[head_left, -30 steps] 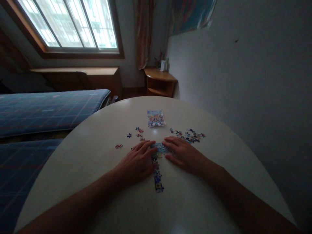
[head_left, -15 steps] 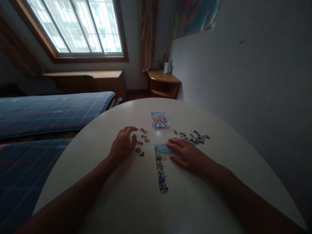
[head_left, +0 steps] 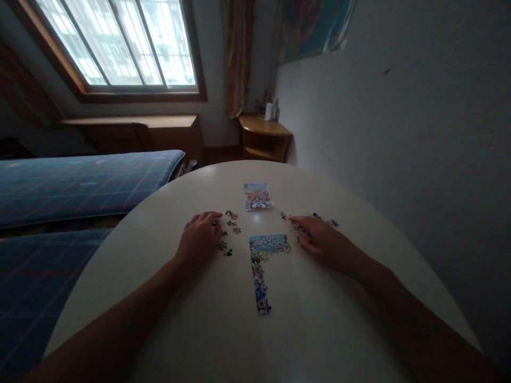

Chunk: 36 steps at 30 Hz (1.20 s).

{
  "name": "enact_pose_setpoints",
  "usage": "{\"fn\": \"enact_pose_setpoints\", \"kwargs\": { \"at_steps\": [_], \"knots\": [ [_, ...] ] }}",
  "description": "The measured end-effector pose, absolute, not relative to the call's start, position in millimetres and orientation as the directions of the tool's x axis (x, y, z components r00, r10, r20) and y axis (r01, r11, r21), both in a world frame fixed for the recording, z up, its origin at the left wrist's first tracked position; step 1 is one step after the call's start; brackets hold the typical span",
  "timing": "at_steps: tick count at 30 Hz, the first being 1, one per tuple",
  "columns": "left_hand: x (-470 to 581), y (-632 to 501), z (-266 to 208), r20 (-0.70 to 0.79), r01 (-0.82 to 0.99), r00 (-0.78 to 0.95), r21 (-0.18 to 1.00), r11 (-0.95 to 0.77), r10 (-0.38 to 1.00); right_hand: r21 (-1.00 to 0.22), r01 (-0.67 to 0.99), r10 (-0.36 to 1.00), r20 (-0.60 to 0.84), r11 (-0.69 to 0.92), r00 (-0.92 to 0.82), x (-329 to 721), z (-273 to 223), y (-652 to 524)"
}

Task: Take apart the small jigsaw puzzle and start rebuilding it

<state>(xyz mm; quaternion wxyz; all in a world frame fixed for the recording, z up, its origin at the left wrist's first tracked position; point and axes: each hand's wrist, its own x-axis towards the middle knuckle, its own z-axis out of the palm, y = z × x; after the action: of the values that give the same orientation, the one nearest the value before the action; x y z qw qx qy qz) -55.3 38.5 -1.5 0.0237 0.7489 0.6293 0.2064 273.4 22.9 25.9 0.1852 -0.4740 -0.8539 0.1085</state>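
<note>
A partly joined jigsaw puzzle (head_left: 258,276) lies flat on the white round table (head_left: 223,330), shaped like an upside-down L with a lettered blue top. Left of it, my left hand (head_left: 198,235) rests beside several loose puzzle pieces (head_left: 233,227), thumb and fingers apart, partly covering some. My right hand (head_left: 321,240) is over another group of loose pieces (head_left: 333,223), fingers stretched and thumb apart. Its fingertips touch or hover just above the pieces; I cannot tell which. Part of that group is hidden under the hand.
A small printed picture sheet (head_left: 257,197) lies beyond the puzzle. Left of the table are plaid mattresses (head_left: 88,178). A corner shelf (head_left: 265,126) stands past the far edge, and a bare wall (head_left: 399,138) runs along the right.
My right hand has moved right, off the puzzle's top strip and onto the loose pieces, uncovering the lettering. My left hand stays by its pieces. The view has shifted slightly.
</note>
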Motion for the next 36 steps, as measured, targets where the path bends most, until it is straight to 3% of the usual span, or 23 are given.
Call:
{"fn": "enact_pose_setpoints", "kwargs": {
  "at_steps": [4, 17, 22, 26, 29, 33, 36],
  "knots": [
    [-58.8, 36.6, 9.5, 0.249, 0.96, 0.091, 0.237, -0.151, 0.964, -0.328, 0.844, 0.897, 0.277, 0.424, -0.343, 294.5, 23.7, 36.9],
    [-61.2, 28.0, 25.9, 0.143, 0.984, 0.073, 0.15, -0.095, 0.987, -0.388, 0.812, 0.896, 0.266, 0.437, -0.356, 304.3, 12.4, 45.0],
    [-64.7, 23.2, 34.8, 0.148, 0.998, 0.068, 0.003, -0.069, 0.987, -0.405, 0.858, 0.922, 0.345, 0.315, -0.176, 311.6, 9.3, 49.7],
    [-61.9, 12.8, 36.4, 0.037, 0.996, 0.015, -0.094, -0.011, 0.999, -0.368, 0.916, 0.894, 0.448, 0.161, 0.022, 326.6, -3.0, 61.0],
    [-59.3, 11.1, 21.7, -0.024, 0.991, 0.082, -0.107, -0.084, 0.996, -0.341, 0.938, 0.94, 0.336, 0.069, 0.053, 331.4, -16.3, 64.9],
    [-63.1, 23.6, -10.2, 0.1, 0.968, 0.221, 0.102, -0.23, 0.97, -0.299, 0.939, 0.973, 0.197, 0.172, -0.116, 323.1, -22.2, 60.0],
    [-64.5, 35.6, -24.5, 0.236, 0.89, 0.269, 0.311, -0.335, 0.934, -0.413, 0.88, 0.969, 0.166, 0.235, -0.182, 313.6, -13.7, 54.0]
  ]
}}
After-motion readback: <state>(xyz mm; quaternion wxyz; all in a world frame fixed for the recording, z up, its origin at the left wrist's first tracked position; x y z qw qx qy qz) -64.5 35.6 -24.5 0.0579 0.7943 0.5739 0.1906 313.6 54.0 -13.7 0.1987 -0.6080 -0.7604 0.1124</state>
